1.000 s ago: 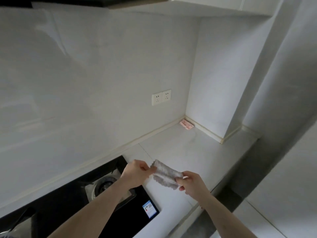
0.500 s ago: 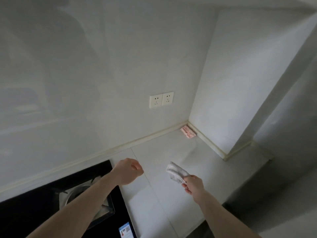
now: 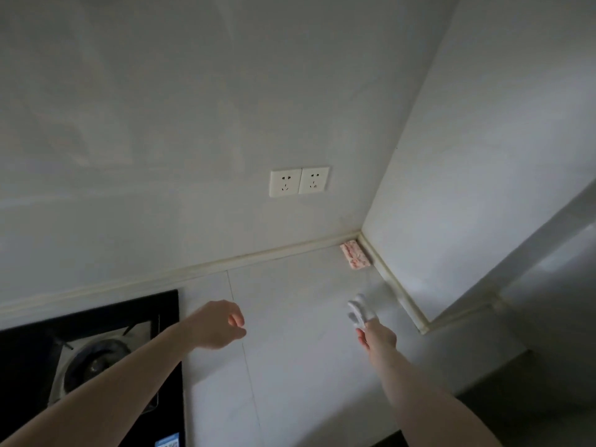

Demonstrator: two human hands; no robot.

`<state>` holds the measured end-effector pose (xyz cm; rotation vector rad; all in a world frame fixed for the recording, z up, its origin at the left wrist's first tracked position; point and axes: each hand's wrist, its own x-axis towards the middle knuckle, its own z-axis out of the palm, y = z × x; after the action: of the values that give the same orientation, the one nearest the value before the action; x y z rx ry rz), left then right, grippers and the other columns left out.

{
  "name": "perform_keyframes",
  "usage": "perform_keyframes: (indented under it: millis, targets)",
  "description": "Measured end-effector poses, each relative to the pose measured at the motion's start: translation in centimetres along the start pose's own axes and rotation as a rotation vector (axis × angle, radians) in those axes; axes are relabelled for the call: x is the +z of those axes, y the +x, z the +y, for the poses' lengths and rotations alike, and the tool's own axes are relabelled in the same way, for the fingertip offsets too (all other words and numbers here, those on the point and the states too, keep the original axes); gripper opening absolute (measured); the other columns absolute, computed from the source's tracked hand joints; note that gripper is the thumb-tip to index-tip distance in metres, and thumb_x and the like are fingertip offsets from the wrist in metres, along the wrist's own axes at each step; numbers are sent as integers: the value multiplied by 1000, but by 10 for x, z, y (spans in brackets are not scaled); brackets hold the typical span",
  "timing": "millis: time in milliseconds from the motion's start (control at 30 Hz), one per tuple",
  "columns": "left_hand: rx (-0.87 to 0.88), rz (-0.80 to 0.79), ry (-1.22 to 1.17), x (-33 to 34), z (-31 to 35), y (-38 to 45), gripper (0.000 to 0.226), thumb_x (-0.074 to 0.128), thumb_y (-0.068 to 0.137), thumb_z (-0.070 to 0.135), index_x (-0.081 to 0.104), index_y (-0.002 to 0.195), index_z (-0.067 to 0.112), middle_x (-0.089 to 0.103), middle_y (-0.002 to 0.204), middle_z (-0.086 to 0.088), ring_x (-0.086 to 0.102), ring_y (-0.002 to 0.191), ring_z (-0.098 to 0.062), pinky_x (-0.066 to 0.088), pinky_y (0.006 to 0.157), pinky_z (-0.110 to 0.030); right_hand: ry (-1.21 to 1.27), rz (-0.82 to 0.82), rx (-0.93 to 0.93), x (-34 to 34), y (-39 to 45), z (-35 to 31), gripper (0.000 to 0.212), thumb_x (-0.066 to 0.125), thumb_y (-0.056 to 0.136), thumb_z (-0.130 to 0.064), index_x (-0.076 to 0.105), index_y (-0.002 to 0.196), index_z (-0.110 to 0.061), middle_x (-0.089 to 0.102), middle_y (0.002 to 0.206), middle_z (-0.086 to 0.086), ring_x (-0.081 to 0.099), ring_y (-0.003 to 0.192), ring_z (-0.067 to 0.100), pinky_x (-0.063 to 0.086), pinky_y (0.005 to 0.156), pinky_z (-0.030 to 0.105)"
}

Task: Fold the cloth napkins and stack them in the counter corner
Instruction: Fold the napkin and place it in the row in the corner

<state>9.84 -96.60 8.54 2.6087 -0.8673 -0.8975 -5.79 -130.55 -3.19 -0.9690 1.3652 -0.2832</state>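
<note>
Currently a folded white napkin is pinched in the right hand, raised above the counter; a pink folded napkin is laid in the corner; nothing is held by the loosely curled left hand.

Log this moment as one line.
right hand: holds folded napkin | left hand: free | pink napkin: in corner | step: placing

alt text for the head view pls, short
The right hand holds a folded white napkin out over a pale counter, toward a pink folded napkin lying in the counter corner. The left hand hangs loosely curled and holds nothing, beside a black gas hob; a double wall socket sits above.
</note>
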Motion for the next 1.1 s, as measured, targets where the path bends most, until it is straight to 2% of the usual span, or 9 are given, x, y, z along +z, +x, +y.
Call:
perform_keyframes:
  millis: [67, 167, 300, 500, 667, 800, 833, 933, 1100]
  targets:
    - [-16, -13, 14, 5, 10, 9, 24, 62, 96, 47, 66, 115, 33, 62, 113, 16, 60, 107, -6, 46, 102, -27, 11, 28, 47, -6, 19, 10, 2, 56, 101, -9, 57, 100, -7, 69, 97, 23, 55, 52, 18, 40, 49, 23]
    - [-22, -23, 18, 6, 23, 19, 26, 61, 96, 47, 65, 118, 33, 61, 116, 16, 58, 108, -6, 46, 104, -29, -57, 132, 92, -19, 33, 25, 17, 59, 99, -15, 57, 88, -2, 59, 74, 11, 54, 60, 21, 46, 56, 31]
    - [-20, -9, 21, -3, 37, 29, 27, 61, 97, 47, 64, 120, 32, 62, 116, 16, 58, 108, -6, 45, 104, -29, -150, 75, 55, -25, 51, 21, 17, 56, 97, -8, 53, 80, -8, 58, 78, 10, 61, 71, 27, 57, 76, 42]
    - [-37, 5, 34, -14, 49, 46, 27, 61, 96, 47, 64, 119, 33, 63, 114, 17, 59, 108, -7, 46, 105, -31, -39, 132, 79, -6, 98, -11, 11, 60, 92, 7, 58, 92, -4, 56, 72, 9, 53, 58, 17, 47, 38, 22]
    - [-62, -4, 49, -19, 50, 55, 26, 62, 95, 48, 63, 117, 35, 62, 109, 20, 60, 102, -4, 47, 100, -28, 39, 109, 56, -1, 124, -41, 25, 49, 98, 9, 52, 113, -10, 57, 89, 14, 51, 65, 17, 48, 56, 27]
    - [-82, -6, 49, -23, 50, 60, 24, 63, 95, 47, 63, 116, 34, 62, 107, 21, 60, 102, -4, 47, 99, -27, 146, 95, 66, -1, 155, -50, 37, 43, 101, 0, 49, 131, -21, 58, 93, 12, 54, 68, 18, 53, 39, 23]
    - [-87, -4, 50, -24, 50, 61, 24, 63, 95, 47, 63, 116, 34, 62, 106, 21, 60, 101, -4, 47, 98, -27, 138, 77, 66, 0, 156, -54, 39, 43, 101, 1, 48, 132, -22, 58, 88, 10, 55, 68, 18, 55, 42, 23]
    - [-97, -1, 39, -25, 52, 64, 23, 64, 95, 46, 64, 115, 34, 63, 106, 21, 60, 100, -3, 47, 97, -26, 151, 42, 44, 3, 155, -67, 49, 42, 102, 4, 44, 147, -15, 57, 84, 11, 57, 71, 18, 60, 82, 36]
    - [-102, -11, -8, -24, 56, 68, 20, 65, 95, 46, 64, 112, 35, 64, 106, 20, 60, 99, -1, 47, 95, -25, 221, -110, 100, -1, 162, -73, 30, 36, 105, -6, 44, 121, -31, 55, 88, 7, 54, 73, 17, 56, 78, 35]
